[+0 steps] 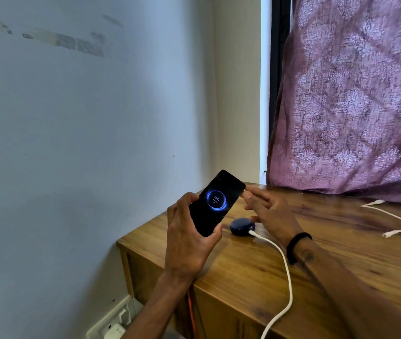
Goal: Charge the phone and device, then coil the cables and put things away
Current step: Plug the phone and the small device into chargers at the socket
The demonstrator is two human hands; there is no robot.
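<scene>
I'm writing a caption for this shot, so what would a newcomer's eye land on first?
First the phone, held up in the left hand over the table's left corner, its dark screen glowing with a blue ring and 84. Next the purple patterned curtain filling the upper right, then the white cable plugged into a dark round device on the table.

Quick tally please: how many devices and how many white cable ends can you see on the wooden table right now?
Phones: 1, the phone held in the left hand, above the table
Round dark blue devices: 1
White cable ends: 3, one plugged into the round device, two loose at right
Total: 5
</scene>
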